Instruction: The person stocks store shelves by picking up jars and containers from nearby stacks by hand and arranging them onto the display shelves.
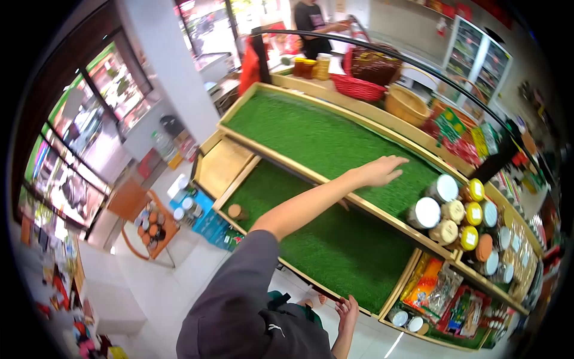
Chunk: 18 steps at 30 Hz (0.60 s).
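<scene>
My left hand (381, 172) reaches out over the upper shelf (299, 122), which is lined with green artificial turf. Its fingers are apart and hold nothing. To the right of that hand stand several jars, among them a white-lidded jar (424, 213) and a yellow-lidded jar (472, 213). My right hand (347, 312) is low, near the front edge of the lower turf shelf (353, 257). It holds nothing, with its fingers loosely bent and apart. One small jar with a tan lid (237, 212) sits at the left end of the lower shelf.
Behind the shelves are a red basket (359, 88), a tan basket (408, 106) and amber jars (305, 67) under a black rail (382, 48). Another person (311, 27) stands at the back. A chair (128, 206) holding several jars is at left. Packaged goods (430, 278) fill the lower right.
</scene>
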Each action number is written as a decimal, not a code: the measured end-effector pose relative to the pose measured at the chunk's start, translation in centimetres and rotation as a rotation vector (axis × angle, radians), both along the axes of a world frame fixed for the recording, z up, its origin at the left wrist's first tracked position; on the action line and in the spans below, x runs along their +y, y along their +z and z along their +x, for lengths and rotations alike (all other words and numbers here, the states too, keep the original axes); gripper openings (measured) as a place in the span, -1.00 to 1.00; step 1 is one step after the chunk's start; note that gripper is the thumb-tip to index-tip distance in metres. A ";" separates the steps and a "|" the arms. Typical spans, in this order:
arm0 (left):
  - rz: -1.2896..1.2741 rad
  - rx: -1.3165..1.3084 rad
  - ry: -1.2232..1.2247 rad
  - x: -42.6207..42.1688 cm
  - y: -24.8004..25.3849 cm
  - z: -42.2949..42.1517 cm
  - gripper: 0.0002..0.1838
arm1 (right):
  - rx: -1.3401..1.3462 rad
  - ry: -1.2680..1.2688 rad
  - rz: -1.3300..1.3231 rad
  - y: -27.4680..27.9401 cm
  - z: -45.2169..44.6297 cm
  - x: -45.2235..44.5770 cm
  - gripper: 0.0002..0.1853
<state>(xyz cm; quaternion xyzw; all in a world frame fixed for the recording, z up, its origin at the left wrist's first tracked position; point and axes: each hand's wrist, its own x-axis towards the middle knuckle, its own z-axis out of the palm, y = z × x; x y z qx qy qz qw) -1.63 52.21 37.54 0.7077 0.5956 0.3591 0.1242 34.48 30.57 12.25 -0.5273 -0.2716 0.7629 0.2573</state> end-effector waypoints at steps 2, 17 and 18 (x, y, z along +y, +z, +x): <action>0.148 -0.030 0.085 -8.5 -1.3 -4.3 -0.56 | -0.002 0.069 0.010 -0.7 -2.4 -0.7 -0.48; -0.282 -0.520 1.892 -82.1 -40.7 1.9 -0.68 | -0.238 0.997 0.100 -2.3 -26.4 -16.6 -0.53; -0.371 -0.558 1.894 -85.4 -40.9 5.3 -0.70 | -0.248 1.076 0.106 -2.5 -28.7 -17.8 -0.52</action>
